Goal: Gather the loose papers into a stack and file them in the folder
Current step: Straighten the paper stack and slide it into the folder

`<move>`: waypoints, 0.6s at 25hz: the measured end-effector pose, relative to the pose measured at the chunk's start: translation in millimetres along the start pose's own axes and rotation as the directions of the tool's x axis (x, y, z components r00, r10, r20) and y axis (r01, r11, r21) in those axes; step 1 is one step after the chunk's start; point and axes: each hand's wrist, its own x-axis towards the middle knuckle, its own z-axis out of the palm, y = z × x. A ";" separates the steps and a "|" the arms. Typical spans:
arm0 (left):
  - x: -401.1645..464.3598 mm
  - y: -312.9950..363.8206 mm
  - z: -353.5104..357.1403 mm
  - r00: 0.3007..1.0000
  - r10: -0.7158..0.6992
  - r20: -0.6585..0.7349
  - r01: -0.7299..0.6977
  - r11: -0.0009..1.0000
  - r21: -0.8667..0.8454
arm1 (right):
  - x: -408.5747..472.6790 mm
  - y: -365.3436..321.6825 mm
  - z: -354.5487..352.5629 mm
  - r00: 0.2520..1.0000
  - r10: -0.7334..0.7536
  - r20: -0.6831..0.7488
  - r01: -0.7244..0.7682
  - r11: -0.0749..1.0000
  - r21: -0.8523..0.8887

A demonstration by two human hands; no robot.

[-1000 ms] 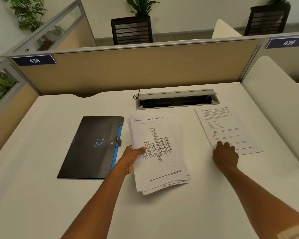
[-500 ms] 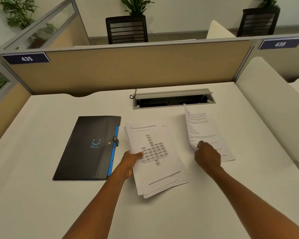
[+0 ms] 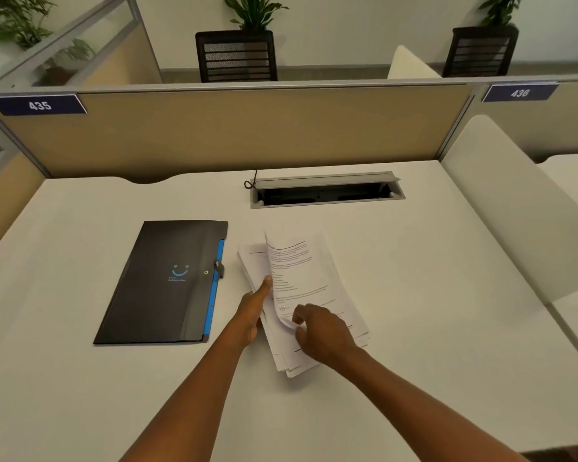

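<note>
A stack of white printed papers (image 3: 254, 261) lies mid-desk, its edges fanned and uneven. My left hand (image 3: 252, 308) grips the stack's left edge, thumb on top. My right hand (image 3: 317, 331) pinches the near edge of a single text sheet (image 3: 301, 278), which curls up at its left side as it lies over the stack. A black folder (image 3: 161, 281) with a blue spine strip, a smile logo and a snap clasp lies shut on the desk, just left of the stack.
A white desk (image 3: 447, 311) carries everything. An open grey cable tray (image 3: 324, 191) sits behind the papers. A tan partition (image 3: 234, 131) walls the back; a white divider (image 3: 514, 208) bounds the right side.
My right hand lifted the single sheet from the right of the desk and carried it left onto the stack. My left hand kept its hold on the stack.
</note>
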 end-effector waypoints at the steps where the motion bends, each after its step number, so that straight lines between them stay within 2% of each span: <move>1: 0.8 -0.5 -0.5 1.000 0.007 0.013 -0.007 1.000 -0.004 | -1.4 -2.8 1.6 1.000 -0.006 0.008 0.007 1.000 -0.008; 6: 4.2 -6.1 -1.6 1.000 0.030 0.003 -0.030 0.999 -0.041 | -3.2 -12.2 4.0 0.999 -0.031 0.034 0.032 0.999 -0.034; 9: 2.8 -6.2 -5.3 0.998 0.054 -0.038 -0.055 0.998 -0.013 | -2.5 -7.0 1.7 1.000 -0.008 0.008 0.007 0.995 0.101; 11: -0.9 1.7 -11.0 0.997 0.073 -0.004 -0.073 0.997 -0.035 | 5.8 9.0 -9.7 0.983 0.092 -0.160 -0.052 0.970 0.239; 13: -5.3 14.1 -18.4 0.991 0.124 0.057 -0.121 0.991 -0.058 | 19.5 33.5 -32.6 0.915 0.262 -0.307 -0.153 0.929 0.337; 15: -9.5 28.6 -24.3 0.973 0.193 0.126 -0.186 0.980 -0.067 | 33.3 57.9 -59.3 0.883 0.397 -0.249 -0.246 0.845 0.475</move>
